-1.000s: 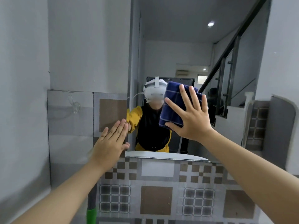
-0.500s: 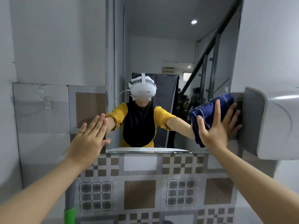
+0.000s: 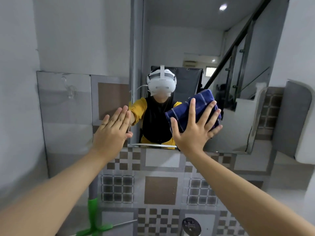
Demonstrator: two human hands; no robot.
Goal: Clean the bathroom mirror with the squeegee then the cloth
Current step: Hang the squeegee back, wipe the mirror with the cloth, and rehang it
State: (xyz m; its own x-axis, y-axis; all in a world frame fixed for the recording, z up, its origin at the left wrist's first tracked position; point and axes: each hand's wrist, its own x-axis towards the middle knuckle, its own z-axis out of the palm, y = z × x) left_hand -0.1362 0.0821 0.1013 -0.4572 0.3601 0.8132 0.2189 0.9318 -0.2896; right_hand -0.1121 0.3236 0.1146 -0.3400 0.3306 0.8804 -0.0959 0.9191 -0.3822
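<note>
Pressed a folded blue cloth flat against the mirror with the spread right hand. Laid the left hand, open and empty, on the mirror's left edge. Left the green squeegee below, seemingly leaning against the tiled wall.

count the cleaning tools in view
2. The cloth is pressed to the mirror under the right hand. The squeegee stands at bottom left, below the left hand. Others may lie out of frame.
</note>
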